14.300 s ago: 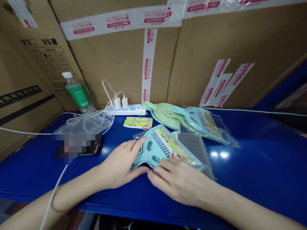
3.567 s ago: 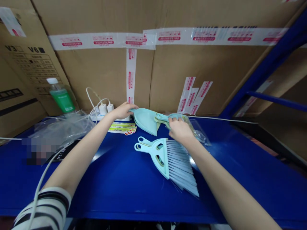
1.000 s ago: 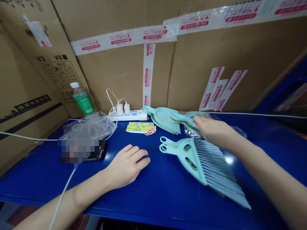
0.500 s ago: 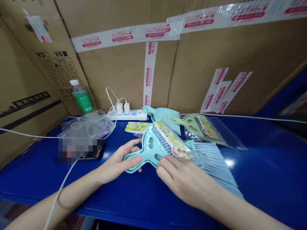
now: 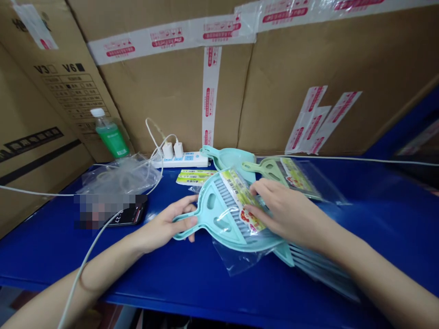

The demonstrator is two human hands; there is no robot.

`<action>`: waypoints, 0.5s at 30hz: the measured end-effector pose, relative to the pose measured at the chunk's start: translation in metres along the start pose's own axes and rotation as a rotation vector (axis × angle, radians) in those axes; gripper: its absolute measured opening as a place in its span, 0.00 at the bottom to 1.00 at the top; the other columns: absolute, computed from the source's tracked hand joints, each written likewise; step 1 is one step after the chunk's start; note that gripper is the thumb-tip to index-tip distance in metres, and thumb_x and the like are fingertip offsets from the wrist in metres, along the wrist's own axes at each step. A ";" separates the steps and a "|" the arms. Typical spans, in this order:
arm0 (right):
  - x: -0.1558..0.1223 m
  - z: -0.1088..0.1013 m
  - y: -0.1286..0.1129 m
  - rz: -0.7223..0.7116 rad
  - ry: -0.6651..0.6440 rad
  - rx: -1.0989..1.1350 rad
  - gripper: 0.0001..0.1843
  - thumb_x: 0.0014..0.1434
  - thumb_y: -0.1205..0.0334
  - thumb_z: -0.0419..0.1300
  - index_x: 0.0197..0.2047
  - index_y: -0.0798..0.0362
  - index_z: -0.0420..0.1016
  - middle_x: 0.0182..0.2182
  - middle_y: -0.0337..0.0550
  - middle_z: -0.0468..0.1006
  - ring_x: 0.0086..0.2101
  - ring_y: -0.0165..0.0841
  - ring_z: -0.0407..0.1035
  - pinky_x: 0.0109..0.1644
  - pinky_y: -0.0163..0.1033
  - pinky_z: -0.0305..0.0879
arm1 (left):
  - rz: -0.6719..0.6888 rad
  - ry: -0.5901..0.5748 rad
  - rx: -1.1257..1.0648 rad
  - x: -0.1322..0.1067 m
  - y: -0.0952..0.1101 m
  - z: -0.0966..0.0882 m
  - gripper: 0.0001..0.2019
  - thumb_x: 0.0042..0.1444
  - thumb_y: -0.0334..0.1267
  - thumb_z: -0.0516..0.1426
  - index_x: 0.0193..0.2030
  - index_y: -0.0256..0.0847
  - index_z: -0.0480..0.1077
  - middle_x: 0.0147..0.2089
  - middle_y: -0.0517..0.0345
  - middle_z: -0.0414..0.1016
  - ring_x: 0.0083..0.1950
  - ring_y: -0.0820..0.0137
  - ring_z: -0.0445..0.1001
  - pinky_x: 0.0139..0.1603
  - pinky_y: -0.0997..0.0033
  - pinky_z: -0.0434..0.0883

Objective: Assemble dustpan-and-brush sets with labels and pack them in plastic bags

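Head view: the left hand point(image 5: 164, 226) is gripping the handle of a teal set point(image 5: 222, 214), a dustpan and brush in a clear bag point(image 5: 236, 260), at the near middle of the blue table point(image 5: 377, 219). The right hand point(image 5: 288, 214) is lying open and flat on the set, fingertips pressing beside its label point(image 5: 242, 198). The bag's near end is hanging loose, seemingly unsealed. A green set point(image 5: 291, 176) is lying bagged and labelled at the far right, looking finished. Loose brushes point(image 5: 318, 269) are lying under the right forearm. A bare dustpan point(image 5: 228, 157) is sitting behind, with unused labels point(image 5: 195, 176) and bags point(image 5: 120, 178) lying to the left.
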State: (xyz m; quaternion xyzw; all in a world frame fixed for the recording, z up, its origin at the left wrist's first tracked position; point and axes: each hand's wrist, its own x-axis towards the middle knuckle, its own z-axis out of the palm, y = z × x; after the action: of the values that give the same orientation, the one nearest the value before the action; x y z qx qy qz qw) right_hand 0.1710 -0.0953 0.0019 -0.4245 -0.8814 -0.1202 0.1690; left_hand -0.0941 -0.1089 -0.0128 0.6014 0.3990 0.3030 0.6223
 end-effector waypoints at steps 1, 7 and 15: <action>0.000 0.001 0.002 -0.004 -0.049 0.028 0.08 0.63 0.59 0.52 0.33 0.52 0.65 0.29 0.45 0.74 0.29 0.37 0.71 0.29 0.39 0.63 | -0.005 0.005 0.003 0.000 0.000 0.000 0.30 0.52 0.49 0.63 0.59 0.42 0.63 0.38 0.59 0.71 0.28 0.75 0.70 0.31 0.72 0.65; 0.001 -0.003 0.000 0.013 -0.257 0.036 0.08 0.64 0.66 0.47 0.33 0.51 0.64 0.20 0.38 0.72 0.20 0.34 0.68 0.22 0.36 0.52 | -0.037 0.035 0.048 0.001 0.001 -0.002 0.30 0.54 0.48 0.62 0.60 0.41 0.61 0.35 0.61 0.70 0.27 0.75 0.67 0.30 0.71 0.64; -0.003 -0.011 0.027 0.344 -0.186 -0.184 0.06 0.58 0.69 0.49 0.34 0.51 0.65 0.21 0.42 0.73 0.20 0.38 0.69 0.20 0.37 0.50 | 0.005 0.056 -0.001 0.001 -0.001 -0.004 0.31 0.54 0.48 0.62 0.62 0.38 0.62 0.30 0.64 0.67 0.23 0.78 0.63 0.25 0.74 0.57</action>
State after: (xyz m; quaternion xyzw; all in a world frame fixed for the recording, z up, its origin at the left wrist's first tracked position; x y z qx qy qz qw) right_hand 0.1961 -0.0849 0.0131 -0.5914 -0.7932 -0.1299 0.0654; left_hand -0.0966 -0.1062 -0.0137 0.5934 0.4146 0.3216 0.6103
